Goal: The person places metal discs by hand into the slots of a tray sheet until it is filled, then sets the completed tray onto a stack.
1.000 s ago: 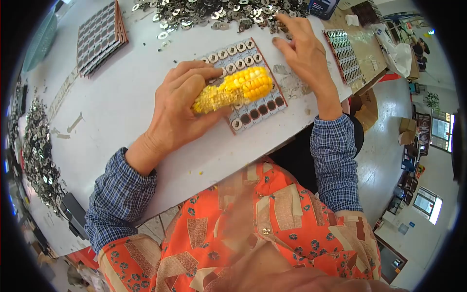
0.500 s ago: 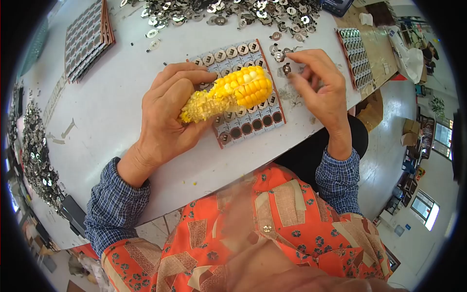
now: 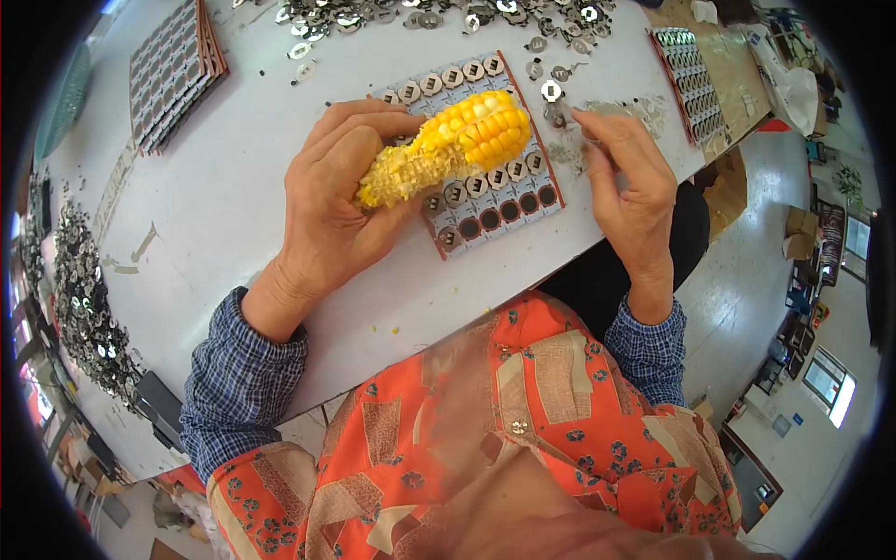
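A partly eaten corn cob [image 3: 448, 149] is in my left hand [image 3: 341, 191], whose fingers wrap around its bare end. Yellow kernels still cover the far end of the cob. Beneath it lies a panel [image 3: 499, 215] of round cells, many carrying shiny metal discs, while several along the near edge show dark circles. The cob and my left hand hide part of the panel. To the panel's right, my right hand [image 3: 635, 182] hovers with thumb and index finger slightly apart and nothing visible between them. Close to its fingertips is a small metal clip [image 3: 552, 91].
Loose metal clips [image 3: 448, 14] are heaped at the table's far edge, and another heap [image 3: 89, 299] lies at the left. A stack of panels [image 3: 173, 75] stands back left. More filled panels [image 3: 691, 84] sit at the right. Crumbs dot the table's near edge.
My right hand has drawn back slightly from the loose clips, its fingers closer together. The left hand still holds the corn cob. The view has shifted, so the panel appears higher and further right.
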The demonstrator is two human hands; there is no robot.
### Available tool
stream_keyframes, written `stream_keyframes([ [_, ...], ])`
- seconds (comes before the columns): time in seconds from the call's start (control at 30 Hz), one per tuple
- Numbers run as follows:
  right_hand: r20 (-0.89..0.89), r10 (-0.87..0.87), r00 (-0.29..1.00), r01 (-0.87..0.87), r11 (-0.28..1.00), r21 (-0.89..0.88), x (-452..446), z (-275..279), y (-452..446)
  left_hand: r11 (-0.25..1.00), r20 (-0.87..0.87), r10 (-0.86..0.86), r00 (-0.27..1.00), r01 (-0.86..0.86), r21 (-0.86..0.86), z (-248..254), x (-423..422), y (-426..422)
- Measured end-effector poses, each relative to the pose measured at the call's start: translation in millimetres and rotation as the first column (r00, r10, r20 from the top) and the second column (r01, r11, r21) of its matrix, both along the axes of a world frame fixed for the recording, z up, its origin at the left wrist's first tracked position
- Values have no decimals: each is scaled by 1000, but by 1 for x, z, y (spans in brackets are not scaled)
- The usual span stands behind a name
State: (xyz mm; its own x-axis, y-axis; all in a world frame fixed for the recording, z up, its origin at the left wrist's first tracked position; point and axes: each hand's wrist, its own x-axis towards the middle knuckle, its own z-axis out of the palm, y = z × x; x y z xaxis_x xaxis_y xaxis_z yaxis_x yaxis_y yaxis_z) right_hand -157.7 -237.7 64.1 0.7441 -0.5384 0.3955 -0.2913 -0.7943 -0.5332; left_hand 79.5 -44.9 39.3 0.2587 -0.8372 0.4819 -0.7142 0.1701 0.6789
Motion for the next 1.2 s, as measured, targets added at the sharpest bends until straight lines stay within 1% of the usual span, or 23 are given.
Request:
stream_keyframes([
  [0.1, 54, -52, 997, 42, 985, 164, -6, -5, -1, 1000, -5, 2, 1000, -2, -6, -1, -1, -1],
  [0.2, 103, -101, 990, 79, 976, 204, 4, -8, 2, 1000, -40, 21, 999, -20, 19, 0, -1, 0],
  [0.3, 67, -170, 983, 164, 982, 92, 17, -18, 6, 999, -52, 33, 998, -31, 24, -1, -2, 1],
  [0.4, -7, -159, 987, 160, 986, 51, 23, -14, 7, 998, -74, 54, 996, -52, 30, 0, -3, 2],
  [0.5, 1, -110, 994, 109, 980, 165, 16, -18, -2, 999, -66, 48, 997, -47, 16, -3, -1, 3],
  [0.6, 2, -84, 996, 82, 977, 195, 15, -15, -2, 997, -130, 71, 989, -67, 33, -5, -2, 4],
  [0.7, 61, -96, 994, 90, 992, 91, 35, -14, 1, 998, -137, 62, 989, -57, 42, -5, -1, 4],
  [0.8, 40, -46, 998, 44, 998, 46, 37, -17, -4, 997, -117, 75, 990, -74, 16, -6, -1, 4],
  [0.9, 145, 18, 989, -25, 999, 45, 34, -20, -4, 996, -141, 88, 986, -87, 16, -8, -1, 5],
  [1.0, 106, -67, 992, 48, 984, 173, 16, -4, 15, 998, -64, 60, 996, -58, 40, -6, 1, 8],
  [1.03, 49, -58, 997, 45, 968, 246, 13, 12, 29, 998, -64, 52, 997, -49, 40, -7, 2, 9],
  [1.1, 25, 55, 998, -60, 911, 408, 5, 22, 45, 999, -64, 28, 998, -26, 33, -9, 3, 8],
  [1.17, 40, 143, 989, -140, 804, 577, 4, 22, 58, 1000, -37, 12, 999, -12, -4, -8, 2, 7],
  [1.2, 19, 169, 985, -147, 784, 604, 6, 20, 63, 1000, -19, 2, 1000, -3, -23, -8, 2, 6],
])
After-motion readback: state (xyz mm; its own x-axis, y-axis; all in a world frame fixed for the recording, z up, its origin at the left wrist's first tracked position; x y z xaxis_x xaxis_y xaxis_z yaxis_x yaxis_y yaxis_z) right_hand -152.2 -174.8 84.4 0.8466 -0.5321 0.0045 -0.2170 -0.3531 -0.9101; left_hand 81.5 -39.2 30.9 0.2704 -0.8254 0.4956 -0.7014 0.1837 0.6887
